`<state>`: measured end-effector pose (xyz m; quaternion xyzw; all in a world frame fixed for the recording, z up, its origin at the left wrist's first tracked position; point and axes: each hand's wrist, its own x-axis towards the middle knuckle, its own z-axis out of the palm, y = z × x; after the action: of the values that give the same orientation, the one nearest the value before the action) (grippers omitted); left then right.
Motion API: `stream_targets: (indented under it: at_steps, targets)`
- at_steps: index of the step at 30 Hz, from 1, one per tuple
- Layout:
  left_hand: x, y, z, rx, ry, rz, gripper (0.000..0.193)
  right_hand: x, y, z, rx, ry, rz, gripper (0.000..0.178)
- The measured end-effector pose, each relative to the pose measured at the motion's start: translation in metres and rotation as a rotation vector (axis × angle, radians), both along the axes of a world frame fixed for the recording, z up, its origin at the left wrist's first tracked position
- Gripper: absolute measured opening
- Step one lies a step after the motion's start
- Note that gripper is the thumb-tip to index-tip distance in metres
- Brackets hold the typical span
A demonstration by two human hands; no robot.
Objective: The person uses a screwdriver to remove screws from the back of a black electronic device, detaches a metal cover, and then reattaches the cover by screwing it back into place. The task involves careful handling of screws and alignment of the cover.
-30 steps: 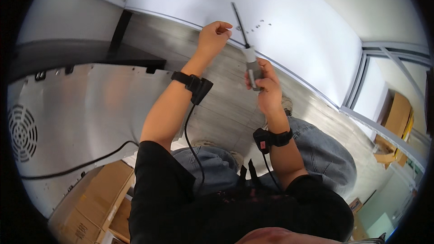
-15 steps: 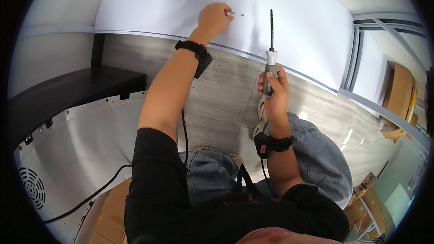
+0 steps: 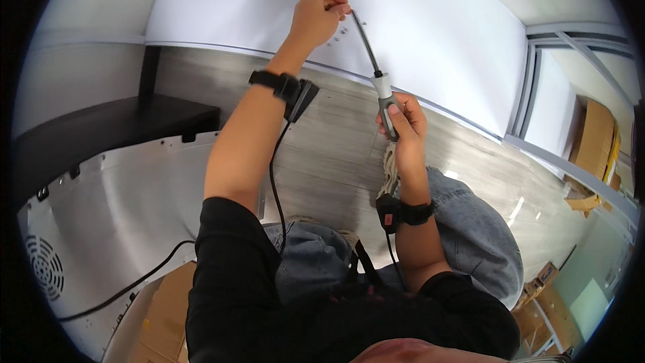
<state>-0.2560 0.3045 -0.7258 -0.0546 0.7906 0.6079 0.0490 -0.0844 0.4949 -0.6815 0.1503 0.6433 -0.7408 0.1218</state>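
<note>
My right hand (image 3: 406,124) is wrapped around the grey handle of a screwdriver (image 3: 383,87). Its long dark shaft slants up and left over a white tabletop (image 3: 443,47). At the screwdriver's tip, the thumb and fingertips of my left hand (image 3: 319,17) are pinched together. Whatever small piece they hold is hidden or too small to tell. Several tiny silvery pieces, which look like screws (image 3: 344,30), lie on the white surface just below my left fingertips, beside the shaft.
A black bench-like ledge (image 3: 121,131) and a metal panel (image 3: 134,195) with vent slots stand on the left. A black cable (image 3: 127,289) crosses the panel. Cardboard boxes (image 3: 591,138) sit at the right behind a grey metal frame (image 3: 571,165).
The screwdriver has tilted left, bringing its tip to my left fingertips. My left hand has risen slightly away from the small pieces, so more of them show.
</note>
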Motion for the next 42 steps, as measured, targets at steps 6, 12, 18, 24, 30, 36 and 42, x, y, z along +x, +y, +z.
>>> stream_targets:
  at_steps: [6, 12, 18, 24, 30, 36, 42]
  targets:
    - [0.088, -0.075, 0.081, 0.796, -0.172, 0.218, 0.018, -0.008, -0.036, 0.026, 0.119, 0.274, 0.198, 0.030]
    - [0.167, -0.141, 0.137, 0.948, 0.023, 0.395, 0.019, -0.011, -0.079, 0.063, 0.100, 0.458, 0.425, 0.030]
    - [0.229, -0.177, 0.162, 0.781, 0.186, 0.506, 0.017, -0.006, -0.117, 0.090, 0.047, 0.609, 0.602, 0.029]
    - [0.258, -0.184, 0.172, 0.560, 0.232, 0.546, 0.016, -0.012, -0.123, 0.100, 0.090, 0.694, 0.727, 0.028]
    - [0.267, -0.187, 0.177, 0.149, 0.108, 0.521, 0.014, -0.016, -0.118, 0.113, 0.256, 0.848, 0.744, 0.032]
    - [0.267, -0.187, 0.160, 0.180, -0.062, 0.512, 0.014, -0.010, -0.118, 0.105, 0.464, 0.957, 0.726, 0.037]
    - [0.267, -0.178, 0.114, 0.548, -0.067, 0.584, 0.016, -0.006, -0.119, 0.070, 0.463, 0.814, 0.661, 0.036]
